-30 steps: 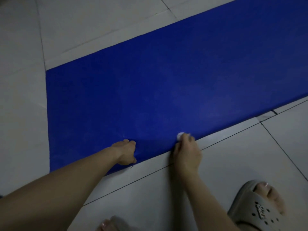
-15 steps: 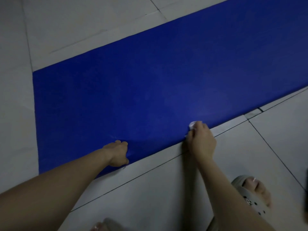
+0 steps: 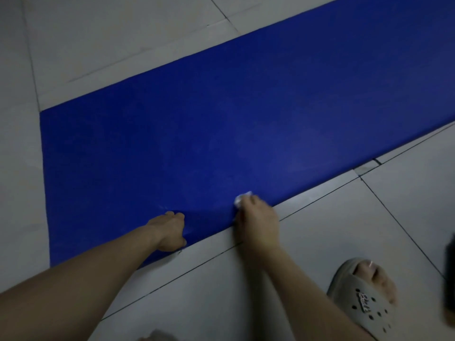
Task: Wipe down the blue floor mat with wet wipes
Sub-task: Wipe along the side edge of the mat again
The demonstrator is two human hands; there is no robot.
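Holding a crumpled white wipe in the right hand, fingers curled over it, with only a small bright scrap peeping out past the fingertips and the rest of the wad hidden beneath them; pressing it down at the near edge of the mat. A little to the left, on that same near edge, the left hand, fingers curled under and their tips covered by the knuckles; impossible to tell whether pinching the edge or merely bearing down on it. Just beside that hand, a shallow dark ripple in the blue surface. Both bare forearms cut off at the bottom of the view. Blue and flat on the pale tiled floor, running diagonally from the left end, fully in sight, up to the right and out of view, far end not visible. At lower right, toes in a grey perforated sandal, its small printed label too blurred to read. At the right border, a dark shape, clipped and unrecognisable. At the bottom edge, a blurred pale form, barely in view and hard to make out.
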